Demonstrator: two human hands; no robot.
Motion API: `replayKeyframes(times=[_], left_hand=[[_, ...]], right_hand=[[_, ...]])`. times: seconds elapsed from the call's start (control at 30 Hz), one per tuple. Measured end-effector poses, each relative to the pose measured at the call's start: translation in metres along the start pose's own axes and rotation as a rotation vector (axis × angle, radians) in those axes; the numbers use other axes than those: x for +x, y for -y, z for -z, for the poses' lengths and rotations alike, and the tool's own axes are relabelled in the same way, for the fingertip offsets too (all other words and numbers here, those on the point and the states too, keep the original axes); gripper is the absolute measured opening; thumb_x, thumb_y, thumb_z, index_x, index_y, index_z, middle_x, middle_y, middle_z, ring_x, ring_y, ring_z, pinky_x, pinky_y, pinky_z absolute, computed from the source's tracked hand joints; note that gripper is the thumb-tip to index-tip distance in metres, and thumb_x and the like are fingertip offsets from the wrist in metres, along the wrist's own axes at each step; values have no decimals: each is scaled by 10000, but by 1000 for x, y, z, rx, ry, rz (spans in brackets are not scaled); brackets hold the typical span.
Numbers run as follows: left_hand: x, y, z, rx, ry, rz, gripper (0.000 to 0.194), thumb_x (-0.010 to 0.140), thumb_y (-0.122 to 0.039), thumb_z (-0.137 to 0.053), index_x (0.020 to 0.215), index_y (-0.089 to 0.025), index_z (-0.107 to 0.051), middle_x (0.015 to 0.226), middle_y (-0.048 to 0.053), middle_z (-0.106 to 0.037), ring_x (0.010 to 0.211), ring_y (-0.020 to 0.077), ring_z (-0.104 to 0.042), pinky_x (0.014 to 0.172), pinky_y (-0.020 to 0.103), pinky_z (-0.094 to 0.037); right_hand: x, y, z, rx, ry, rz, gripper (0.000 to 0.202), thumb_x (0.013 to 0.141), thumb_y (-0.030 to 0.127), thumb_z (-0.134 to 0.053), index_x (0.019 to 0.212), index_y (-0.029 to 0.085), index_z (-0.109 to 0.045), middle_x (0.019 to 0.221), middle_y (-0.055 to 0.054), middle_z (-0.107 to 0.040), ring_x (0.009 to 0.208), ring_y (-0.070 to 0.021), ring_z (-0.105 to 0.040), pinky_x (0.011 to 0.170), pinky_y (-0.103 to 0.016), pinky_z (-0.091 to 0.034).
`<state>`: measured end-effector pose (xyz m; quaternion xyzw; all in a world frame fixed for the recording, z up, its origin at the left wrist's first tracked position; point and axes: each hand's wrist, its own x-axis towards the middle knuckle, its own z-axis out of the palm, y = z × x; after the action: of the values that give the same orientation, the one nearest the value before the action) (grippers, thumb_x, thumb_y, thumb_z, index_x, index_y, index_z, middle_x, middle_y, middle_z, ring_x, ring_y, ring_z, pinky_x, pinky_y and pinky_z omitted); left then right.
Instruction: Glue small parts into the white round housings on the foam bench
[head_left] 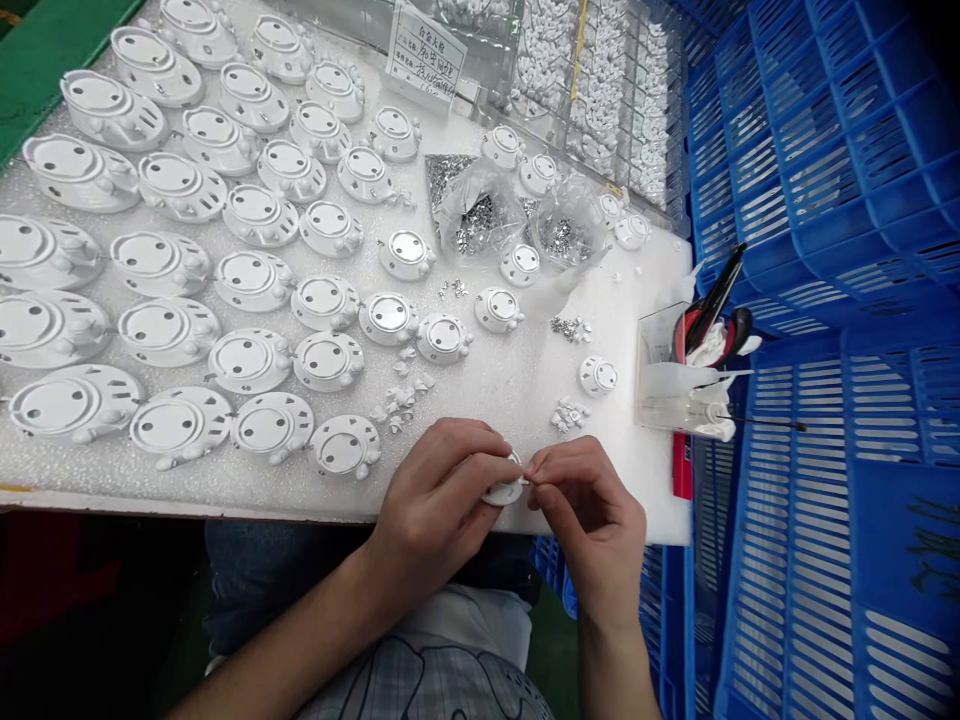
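Near the front edge of the foam-covered table, my left hand [450, 485] grips a white round plastic part [502, 493], mostly covered by the fingers. My right hand [589, 505] meets it from the right, thumb and forefinger pinched at the part's edge; whatever small piece they hold is too hidden to name. Just beyond the hands lie a small pile of white pieces [570, 414] and a single white round part [598, 376]. Left of my left hand sits another white round part [345, 447] with two dark holes and small knobs on its rim.
Rows of similar white parts [247, 280] cover the table's left side. Bags of small metal pieces [476, 220] lie at the back, before a compartment tray [600, 90] and a paper label [425, 55]. A clear holder [660, 400] with scissors [712, 325] stands right, beside blue crates [817, 400].
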<state>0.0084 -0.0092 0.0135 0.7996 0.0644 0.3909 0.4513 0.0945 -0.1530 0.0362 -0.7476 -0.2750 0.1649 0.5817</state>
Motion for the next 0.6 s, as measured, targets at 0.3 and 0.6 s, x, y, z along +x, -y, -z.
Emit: replayKeyframes(times=[0.3, 0.6], left_hand=[[-2, 2, -1, 9, -1, -37, 258, 876, 76, -644, 967, -165, -672, 908, 38, -705, 926, 184, -698, 836, 276, -628], [-2, 2, 3, 40, 28, -113, 179, 932, 25, -635, 970, -139, -694, 868, 60, -749, 892, 188, -721, 827, 297, -661]], right_hand=[[0, 0, 2, -87, 25, 14, 102, 940, 173, -720, 918, 272, -727, 867, 26, -624, 720, -95, -603, 570, -203, -493], [5, 4, 9, 95, 94, -154, 116, 907, 265, -793, 846, 250, -696, 854, 35, -598, 622, -58, -570, 488, -171, -435]])
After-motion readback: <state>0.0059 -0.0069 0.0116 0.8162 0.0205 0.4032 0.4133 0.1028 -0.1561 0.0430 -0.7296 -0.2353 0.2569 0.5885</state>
